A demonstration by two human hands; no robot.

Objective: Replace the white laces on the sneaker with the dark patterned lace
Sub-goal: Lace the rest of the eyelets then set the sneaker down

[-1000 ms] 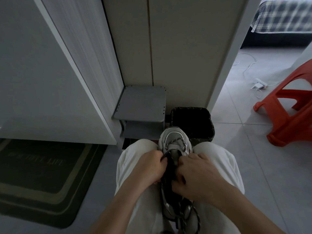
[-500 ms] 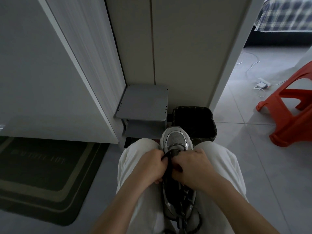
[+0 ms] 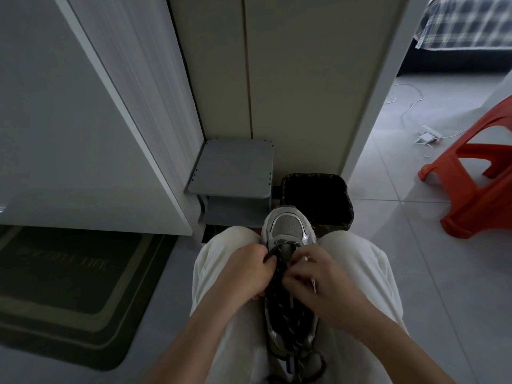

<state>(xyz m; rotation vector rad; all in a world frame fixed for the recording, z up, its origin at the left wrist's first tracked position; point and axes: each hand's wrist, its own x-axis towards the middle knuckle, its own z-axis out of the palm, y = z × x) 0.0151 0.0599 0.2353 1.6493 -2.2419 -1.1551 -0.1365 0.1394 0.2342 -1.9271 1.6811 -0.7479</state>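
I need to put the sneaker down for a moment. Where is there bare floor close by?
Bare tiles lie to the right, between the right knee and the red stool. A grey strip lies left, between the left leg and the mat. Ahead is crowded: shelf and bin.

Your sneaker (image 3: 288,228) is grey and silver with a mesh toe. It lies sole-down between your legs (image 3: 221,261), toe pointing away from you. The dark patterned lace (image 3: 277,275), black flecked with pale specks, crosses the eyelets nearest the toe and runs back along the tongue, and its slack lies in loose loops over the heel end.
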